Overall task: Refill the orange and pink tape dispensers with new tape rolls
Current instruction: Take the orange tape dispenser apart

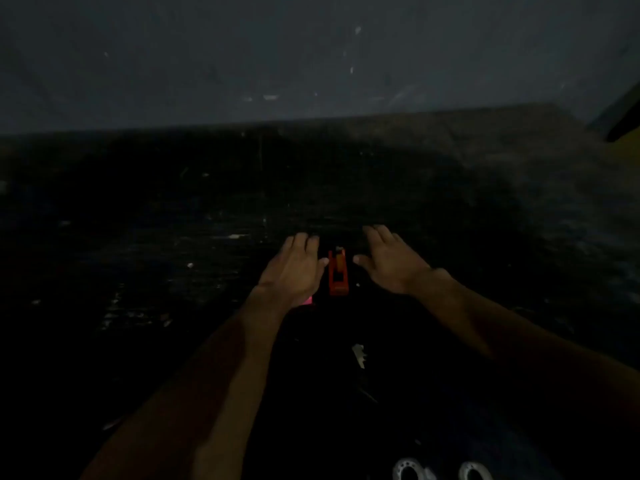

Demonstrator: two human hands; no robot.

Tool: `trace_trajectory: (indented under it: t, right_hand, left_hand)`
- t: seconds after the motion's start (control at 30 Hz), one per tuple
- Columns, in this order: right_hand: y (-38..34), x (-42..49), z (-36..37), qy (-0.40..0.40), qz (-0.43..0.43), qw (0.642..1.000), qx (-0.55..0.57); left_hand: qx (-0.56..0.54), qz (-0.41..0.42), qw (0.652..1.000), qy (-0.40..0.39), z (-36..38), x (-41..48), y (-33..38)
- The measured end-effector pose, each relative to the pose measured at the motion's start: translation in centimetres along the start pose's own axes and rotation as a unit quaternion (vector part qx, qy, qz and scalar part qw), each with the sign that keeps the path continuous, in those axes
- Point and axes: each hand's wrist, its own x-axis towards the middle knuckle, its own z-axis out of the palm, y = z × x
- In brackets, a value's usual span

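The scene is very dark. An orange tape dispenser (338, 273) lies on the dark surface between my two hands. My left hand (296, 266) hovers palm down just left of it, fingers spread, holding nothing. Under its wrist a sliver of the pink dispenser (307, 300) shows; the rest is hidden. My right hand (389, 259) hovers palm down to the right of the orange dispenser, fingers apart and empty. Two pale tape rolls (408, 471) sit at the bottom edge, the second roll (472, 472) beside the first.
A small pale jagged object (359, 355) lies on the dark surface (173, 237) nearer me. A grey wall (311, 64) rises behind the surface. A dark and yellow edge (623, 129) shows at the far right.
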Motion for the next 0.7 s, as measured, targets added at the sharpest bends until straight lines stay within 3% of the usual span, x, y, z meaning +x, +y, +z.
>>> trace_trajectory:
  t: [0.2,0.47,0.7]
  right_hand:
    - [1.1,3.2,2.8,-0.079,0.024,0.997,0.010]
    - [2.1,5.4,4.4,-0.082,-0.023,0.996,0.020]
    - [2.4,6.8,5.0,-0.083,-0.036,0.996,0.023]
  left_hand:
    - [0.050,0.045,0.995,-0.072,2.6,3.0,-1.4]
    - [0.115,0.091,0.979,-0.140,4.1,5.5,-2.6]
    - [0.098,0.111,0.976,-0.159,4.7,6.9,-3.1]
